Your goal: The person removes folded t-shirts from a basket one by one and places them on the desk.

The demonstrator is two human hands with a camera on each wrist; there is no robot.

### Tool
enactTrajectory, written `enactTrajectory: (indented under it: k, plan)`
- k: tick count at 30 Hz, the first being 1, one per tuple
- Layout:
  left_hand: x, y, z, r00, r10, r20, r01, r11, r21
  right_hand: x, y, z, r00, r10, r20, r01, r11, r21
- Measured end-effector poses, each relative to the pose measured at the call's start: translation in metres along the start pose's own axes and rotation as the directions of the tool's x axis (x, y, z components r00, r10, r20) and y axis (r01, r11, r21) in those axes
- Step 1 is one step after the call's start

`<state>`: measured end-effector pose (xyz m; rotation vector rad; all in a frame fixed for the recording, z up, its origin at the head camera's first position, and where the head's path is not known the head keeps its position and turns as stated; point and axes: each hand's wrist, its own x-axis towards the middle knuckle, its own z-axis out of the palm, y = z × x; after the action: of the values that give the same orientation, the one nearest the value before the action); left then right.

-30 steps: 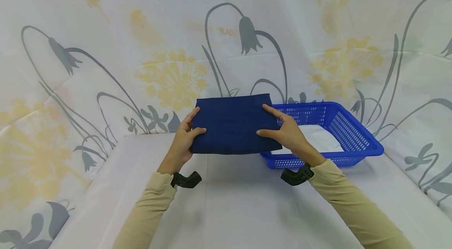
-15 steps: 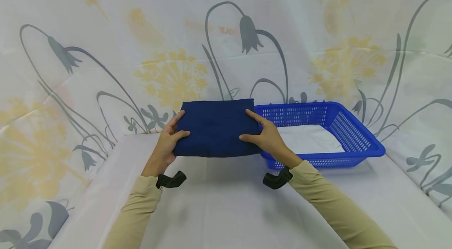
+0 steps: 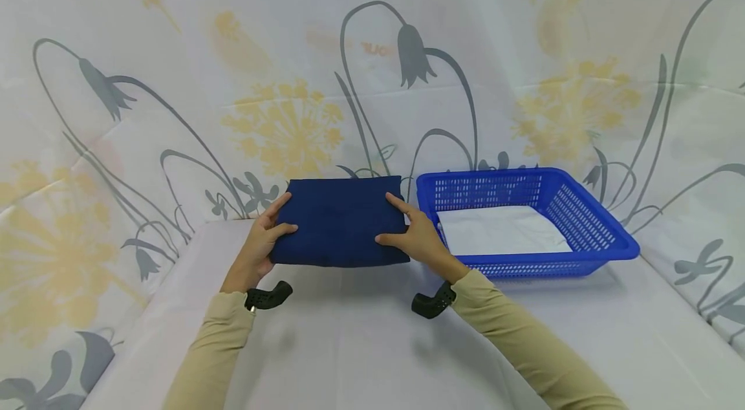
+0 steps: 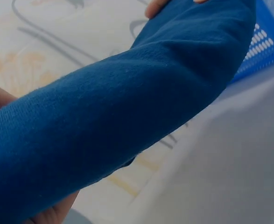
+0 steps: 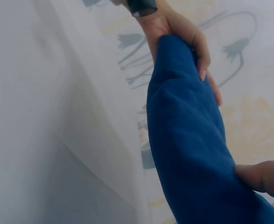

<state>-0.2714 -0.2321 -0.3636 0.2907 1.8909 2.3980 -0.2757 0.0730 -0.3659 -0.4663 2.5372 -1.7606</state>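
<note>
A navy-blue folded cloth [image 3: 337, 222] is held up above the white table by both hands, in front of the patterned backdrop. My left hand [image 3: 258, 245] grips its left end, thumb on the near face. At the opposite end my right hand [image 3: 423, 238] pinches it between thumb and fingers. The left wrist view shows the folded cloth [image 4: 113, 112] as a thick, soft, slightly bent bundle. In the right wrist view, the left hand [image 5: 179, 35] wraps the far end, while the right thumb [image 5: 263, 178] presses the near end.
To the right stands a blue plastic basket [image 3: 605, 248] with perforated walls. A white folded cloth [image 3: 500, 231] lies flat inside it. The white table [image 3: 361, 345] extends in front, and a flower-printed sheet [image 3: 233, 86] hangs behind and at the sides.
Both hands have carried the navy cloth leftward and slightly down, away from the basket. The basket's left side and more of the white cloth now show.
</note>
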Motion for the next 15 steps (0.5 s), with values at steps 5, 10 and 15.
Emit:
enactTrajectory:
  k: [5,10,15]
  plan:
    - [0.001,-0.004,-0.01,1.0,-0.011,-0.013,0.011,1.0,0.023,0.004,0.007,0.012,0.999,0.028,0.024,-0.029,0.999,0.037]
    - [0.001,-0.009,-0.02,0.999,-0.031,-0.022,0.032,0.999,0.029,0.008,0.014,0.022,0.998,0.05,0.029,-0.051,0.998,0.026]
    - [0.0,-0.016,-0.032,0.998,-0.063,-0.028,0.064,0.997,0.047,0.012,0.019,0.032,0.997,0.073,0.028,-0.071,0.997,-0.037]
